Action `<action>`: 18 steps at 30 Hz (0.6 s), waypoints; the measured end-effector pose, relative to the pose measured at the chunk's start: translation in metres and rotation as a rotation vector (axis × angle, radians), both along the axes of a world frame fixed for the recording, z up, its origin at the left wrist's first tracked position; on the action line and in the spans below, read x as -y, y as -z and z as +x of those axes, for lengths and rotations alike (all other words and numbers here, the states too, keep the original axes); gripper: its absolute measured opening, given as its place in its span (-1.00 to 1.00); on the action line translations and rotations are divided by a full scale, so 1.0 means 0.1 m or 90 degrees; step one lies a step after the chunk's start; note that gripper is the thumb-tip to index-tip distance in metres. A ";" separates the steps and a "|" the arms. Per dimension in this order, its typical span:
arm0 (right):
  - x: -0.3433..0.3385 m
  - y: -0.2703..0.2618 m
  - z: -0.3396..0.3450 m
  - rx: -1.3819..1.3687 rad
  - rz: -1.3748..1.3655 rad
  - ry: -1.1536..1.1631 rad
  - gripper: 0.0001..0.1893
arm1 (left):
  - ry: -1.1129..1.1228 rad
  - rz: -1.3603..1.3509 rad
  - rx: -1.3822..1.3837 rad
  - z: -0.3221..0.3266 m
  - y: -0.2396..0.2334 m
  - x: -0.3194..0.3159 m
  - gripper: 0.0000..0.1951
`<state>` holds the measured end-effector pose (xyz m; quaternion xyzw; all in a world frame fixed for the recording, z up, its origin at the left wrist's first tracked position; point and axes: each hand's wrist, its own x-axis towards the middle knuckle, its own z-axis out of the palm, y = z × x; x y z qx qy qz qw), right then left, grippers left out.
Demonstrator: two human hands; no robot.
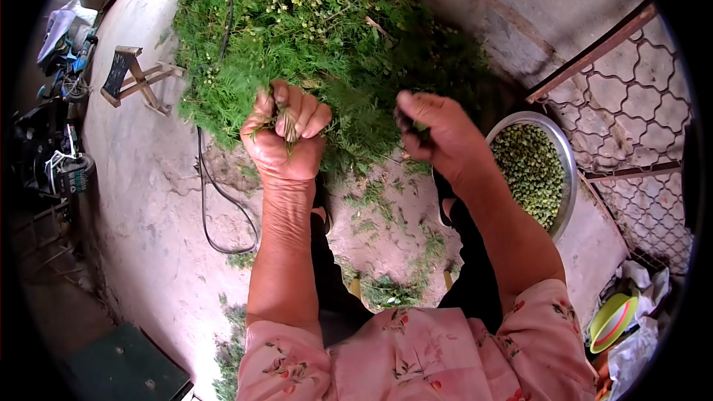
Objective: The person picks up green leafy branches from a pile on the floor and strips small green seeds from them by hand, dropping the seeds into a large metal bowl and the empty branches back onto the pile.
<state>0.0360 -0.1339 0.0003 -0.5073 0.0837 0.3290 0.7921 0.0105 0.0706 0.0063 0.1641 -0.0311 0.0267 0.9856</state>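
My left hand [287,128] is closed around the stems of a bunch of green sprigs, whose feathery tips spread over the pile beyond. To its right, my right hand [440,128] is raised with its fingers curled; whether anything lies between them cannot be seen. A big heap of leafy conifer branches [312,33] bearing pale green cones lies on the floor in front of me. Beside my right forearm stands a round metal basin [569,167], holding many small green cones [526,170].
A folding stool [136,78] stands left of the heap, and a black cable [203,195] loops on the floor. A rusty metal frame with wire mesh [629,100] is at the right, above a yellow-green bowl [613,323] and plastic bags. Loose sprigs [390,292] lie near my feet.
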 end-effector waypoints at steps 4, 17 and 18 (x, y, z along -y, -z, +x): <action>-0.25 0.07 -0.16 -0.195 0.007 -0.074 -0.55 | -0.019 0.037 0.027 -0.04 -0.04 -0.02 -0.55; -0.35 0.14 -0.34 -0.116 0.168 -0.106 -0.81 | 0.373 0.590 0.305 -0.33 -0.22 0.23 -0.78; -0.38 0.14 -0.28 -0.120 0.233 -0.168 -0.74 | 0.287 0.663 0.390 -0.35 -0.24 0.29 -0.83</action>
